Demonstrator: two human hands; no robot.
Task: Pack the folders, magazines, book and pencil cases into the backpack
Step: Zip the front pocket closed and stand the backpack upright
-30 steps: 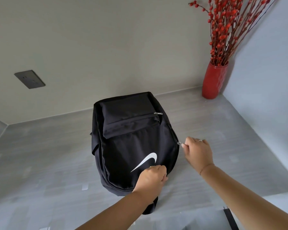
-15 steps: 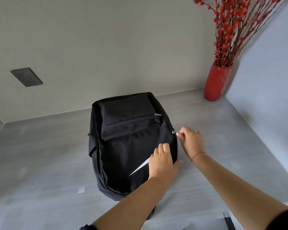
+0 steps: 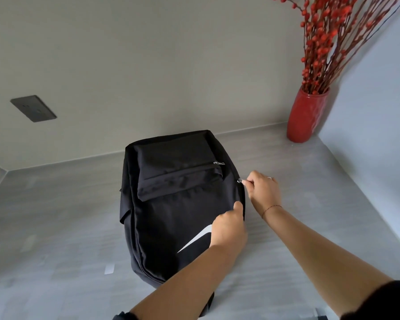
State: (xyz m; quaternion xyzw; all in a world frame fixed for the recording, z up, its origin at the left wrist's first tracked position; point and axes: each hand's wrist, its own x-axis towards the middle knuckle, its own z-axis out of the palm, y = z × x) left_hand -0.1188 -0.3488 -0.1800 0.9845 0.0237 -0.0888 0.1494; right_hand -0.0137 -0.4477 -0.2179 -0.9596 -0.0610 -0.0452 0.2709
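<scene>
backpack (image 3: 171, 204): black, lying front-up on grey table (image 3: 56, 227), roughly centre of it; white swoosh logo (image 3: 194, 241) on lower front, partly covered by left hand
front pocket: flap across upper front of backpack, small silver zipper tab (image 3: 218, 163) at flap's right end, pocket looks zipped
main zipper: runs along backpack's right edge; silver zipper pull (image 3: 240, 180) on that edge, just below level of front pocket flap
right hand (image 3: 263, 192): just right of backpack's right edge, fingers pinched narrow on main zipper pull; ring on one finger, thin bracelet at wrist
left hand (image 3: 229, 229): on backpack's front, lower right part; thumb and fingers closed on fabric at right edge, just below zipper pull; touching backpack
hands relative: left below right, near each other, not touching
sleeves: dark, at frame bottom, below backpack
vase (image 3: 307, 116): red, upright, far right of backpack in table corner, well apart; holds red berry branches (image 3: 328, 42)
wall plate (image 3: 32, 109): dark, on wall up and left of backpack
tape bit (image 3: 109, 268): pale, on table just left of backpack's lower end
folders, magazines, book, pencil cases: not visible
</scene>
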